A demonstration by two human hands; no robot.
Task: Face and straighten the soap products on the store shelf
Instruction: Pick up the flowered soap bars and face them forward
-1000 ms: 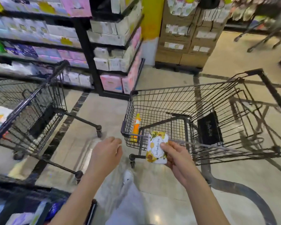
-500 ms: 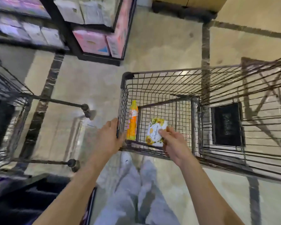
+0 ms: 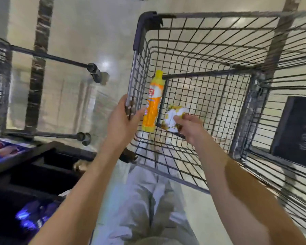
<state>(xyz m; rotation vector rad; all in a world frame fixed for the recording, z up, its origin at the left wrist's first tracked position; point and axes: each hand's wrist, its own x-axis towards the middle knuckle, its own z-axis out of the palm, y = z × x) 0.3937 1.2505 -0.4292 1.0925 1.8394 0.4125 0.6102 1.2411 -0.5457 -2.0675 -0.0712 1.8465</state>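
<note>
Head view: the soap pack goes down into the cart!
The right hand (image 3: 189,126) has carried the flowered soap pack (image 3: 172,119) from above the rim to low in the basket, just beside the orange bottle (image 3: 153,103), fingers still pinching its edge. The left hand (image 3: 120,122) now grips the cart (image 3: 219,14) at its rim, steadying it. Looks like a stray being set aside, not faced on the shelf.

Glossy cream floor (image 3: 95,32), dark strips (image 3: 41,32)
</note>
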